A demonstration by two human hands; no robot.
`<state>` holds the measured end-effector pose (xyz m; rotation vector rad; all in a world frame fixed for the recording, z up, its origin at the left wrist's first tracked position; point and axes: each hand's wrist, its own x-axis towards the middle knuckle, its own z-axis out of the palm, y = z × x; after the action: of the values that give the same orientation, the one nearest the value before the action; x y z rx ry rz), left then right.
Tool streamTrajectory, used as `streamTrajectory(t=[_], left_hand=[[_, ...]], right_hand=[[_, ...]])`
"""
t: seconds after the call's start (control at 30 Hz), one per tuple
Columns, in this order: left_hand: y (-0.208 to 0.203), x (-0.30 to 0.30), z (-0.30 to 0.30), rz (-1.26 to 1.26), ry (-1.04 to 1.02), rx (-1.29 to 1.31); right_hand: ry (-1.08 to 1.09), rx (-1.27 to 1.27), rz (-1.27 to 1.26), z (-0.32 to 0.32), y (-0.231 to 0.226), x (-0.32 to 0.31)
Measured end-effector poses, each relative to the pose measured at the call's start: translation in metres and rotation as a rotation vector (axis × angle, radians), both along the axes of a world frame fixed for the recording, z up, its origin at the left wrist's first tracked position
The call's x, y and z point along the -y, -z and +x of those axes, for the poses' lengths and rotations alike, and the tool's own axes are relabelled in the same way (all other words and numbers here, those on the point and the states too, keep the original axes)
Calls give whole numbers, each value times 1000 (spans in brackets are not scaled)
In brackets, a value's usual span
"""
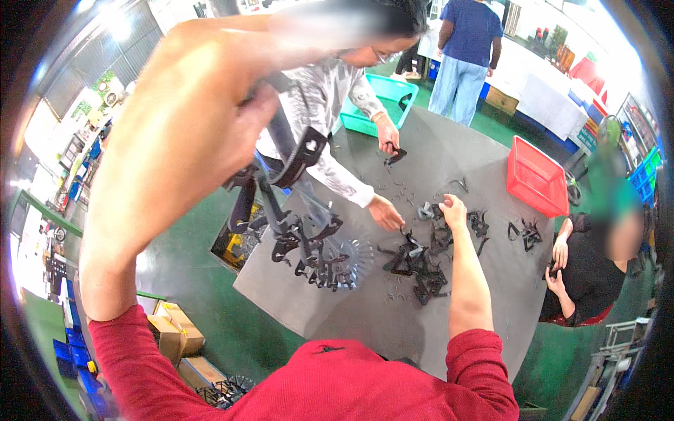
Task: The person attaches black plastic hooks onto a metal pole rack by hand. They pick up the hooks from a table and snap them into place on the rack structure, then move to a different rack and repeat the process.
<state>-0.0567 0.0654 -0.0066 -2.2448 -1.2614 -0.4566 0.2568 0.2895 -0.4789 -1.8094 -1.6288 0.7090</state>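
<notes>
My monitor shows the left hand (232,130) raised, fingers curled beside clustered black plastic parts (286,245), grip too blurred to judge. The right hand's (453,210) fingers bend nearly together over loose curved black plastic pieces (421,265) on the grey bench (484,165); I can't tell its hold. Many pieces look left to handle. I read no lettering there.

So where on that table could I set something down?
On the grey table, there's bare room between the green basket and the red basket, and between the right forearm and the person in black. The middle is crowded with black parts.
</notes>
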Motion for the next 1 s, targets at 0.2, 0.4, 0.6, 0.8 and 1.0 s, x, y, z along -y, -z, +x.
streamTrajectory(t=[0.2,0.4,0.6,0.8,1.0], left_hand=[[6,-3,5,17,91,58],[9,-6,1,-6,69,79],[6,4,14,2,70,89],[-25,7,-12,-359,221,84],[-36,10,-40,-521,357,-110]], right_hand=[[-163,-374,588,-63,-208,56],[-558,-769,683,-151,-362,173],[-627,-776,500,-167,-385,195],[-573,-840,591,-174,-378,191],[-531,-836,515,-176,-379,194]])
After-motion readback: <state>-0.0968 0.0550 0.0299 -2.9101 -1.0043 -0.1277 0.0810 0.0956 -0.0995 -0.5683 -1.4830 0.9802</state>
